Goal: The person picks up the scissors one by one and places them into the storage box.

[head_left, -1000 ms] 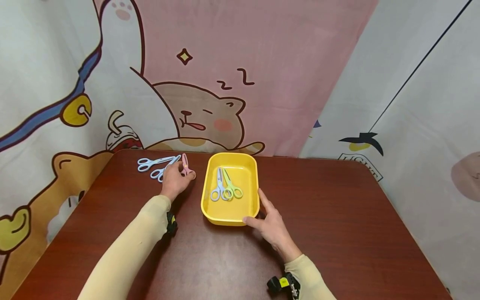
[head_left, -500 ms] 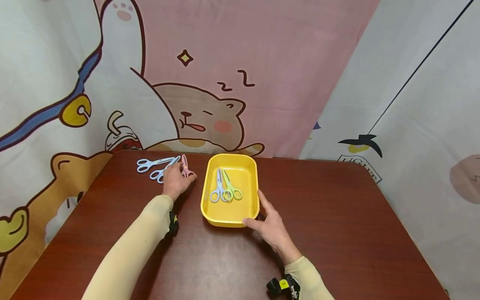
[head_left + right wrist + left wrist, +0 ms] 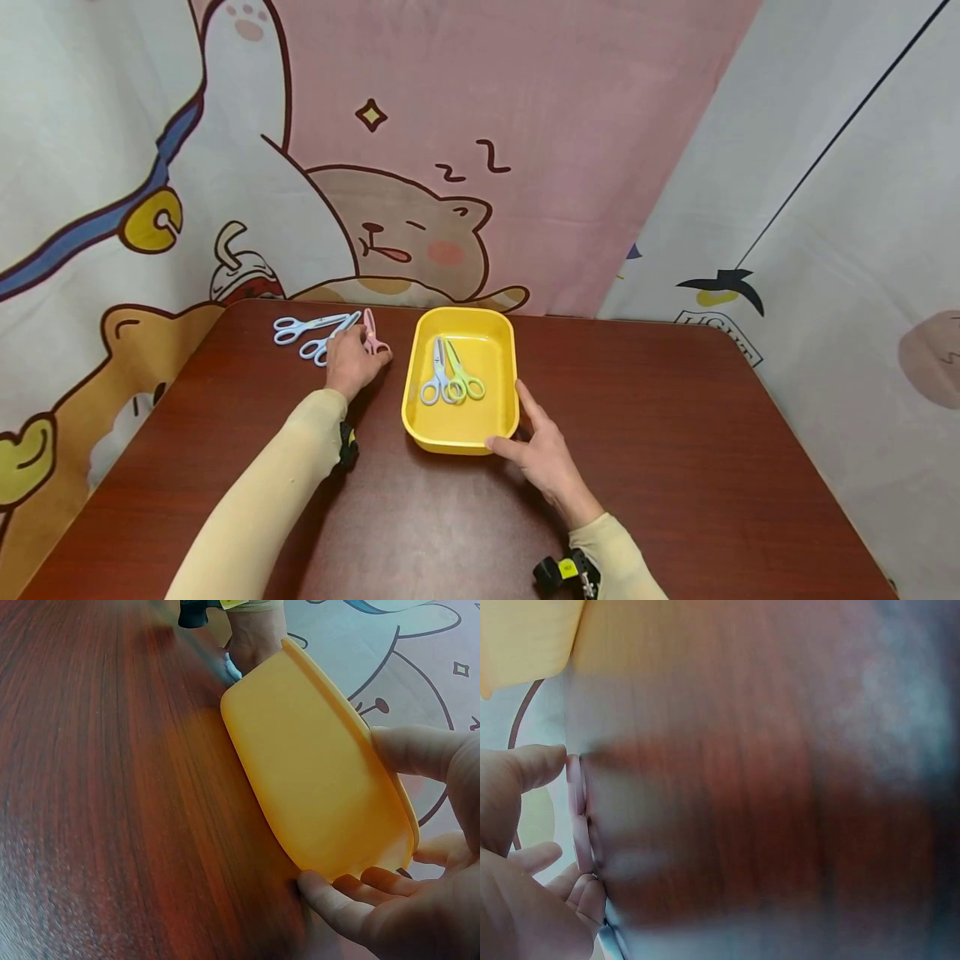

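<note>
On the reddish-brown table [image 3: 660, 450], the half-spread left hand [image 3: 351, 358] pinches pink plastic scissors [image 3: 372, 337], seemingly securing them; lifting needs steadiness. The wide-spread right hand [image 3: 546, 454] grips a yellow plastic tray [image 3: 459, 427].

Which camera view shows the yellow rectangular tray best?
The head view: there the yellow rectangular tray shows its inside and nearly all its rim. The right wrist view shows its outer wall; the left wrist view, only a cropped piece.

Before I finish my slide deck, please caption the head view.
Left hand touching pink scissors, right hand holding a yellow tray; blue scissors and green scissors lie inside.
</note>
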Demonstrator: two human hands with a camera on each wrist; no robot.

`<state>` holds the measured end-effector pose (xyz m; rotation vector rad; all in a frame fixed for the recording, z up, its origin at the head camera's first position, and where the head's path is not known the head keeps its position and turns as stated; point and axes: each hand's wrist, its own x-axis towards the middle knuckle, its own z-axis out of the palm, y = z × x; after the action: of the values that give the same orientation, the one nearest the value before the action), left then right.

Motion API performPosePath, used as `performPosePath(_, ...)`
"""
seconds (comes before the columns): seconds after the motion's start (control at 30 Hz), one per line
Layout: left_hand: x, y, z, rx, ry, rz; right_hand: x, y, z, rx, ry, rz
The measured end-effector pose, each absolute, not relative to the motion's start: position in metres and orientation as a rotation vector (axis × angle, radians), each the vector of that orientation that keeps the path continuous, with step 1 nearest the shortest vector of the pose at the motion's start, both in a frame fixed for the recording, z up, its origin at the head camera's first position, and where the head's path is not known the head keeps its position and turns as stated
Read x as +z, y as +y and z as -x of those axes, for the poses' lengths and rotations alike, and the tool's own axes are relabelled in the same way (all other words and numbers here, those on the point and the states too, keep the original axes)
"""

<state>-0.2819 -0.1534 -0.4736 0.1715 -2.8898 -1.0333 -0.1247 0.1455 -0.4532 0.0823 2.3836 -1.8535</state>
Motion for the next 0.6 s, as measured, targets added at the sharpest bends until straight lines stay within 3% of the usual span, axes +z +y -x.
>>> performPosePath(0.6, -0.4772, -0.1565, 0.2811, -1.022, -2.859, -0.111, -0.4538, 0.1457, 0.1244, -1.884, 2.355, -0.065)
